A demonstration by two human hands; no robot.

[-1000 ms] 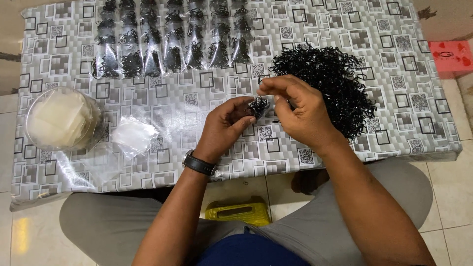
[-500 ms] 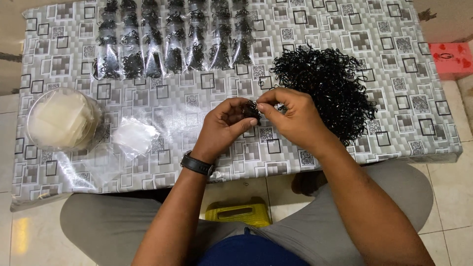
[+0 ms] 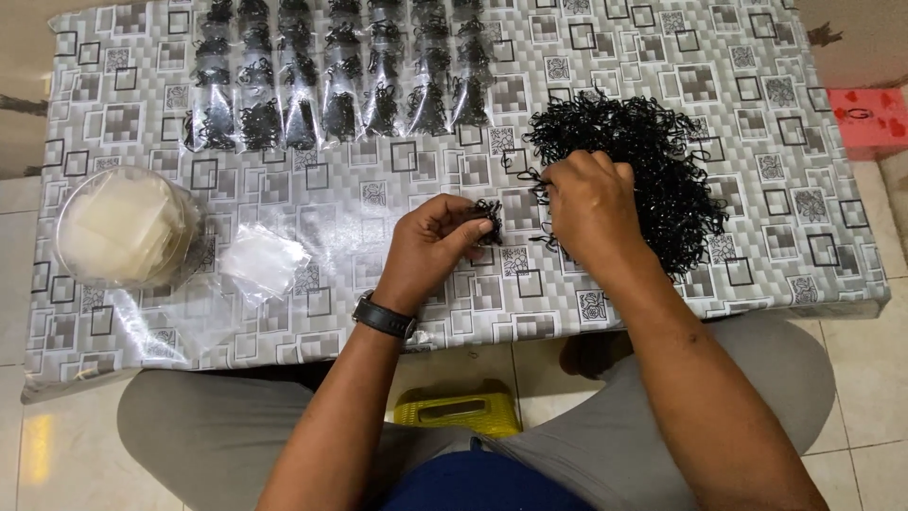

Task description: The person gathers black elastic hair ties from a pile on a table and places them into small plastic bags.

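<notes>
Left hand pinched a small bunch of black bands, gathered for counting; right hand curled into the loose pile near the table's right edge, grip hidden.

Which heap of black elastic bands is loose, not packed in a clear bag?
The big loose pile of small black elastic bands under the right hand; the rows of clear bags hold sealed portions.

Left hand fingers pinched shut; right hand palm down, fingers curled.
</notes>
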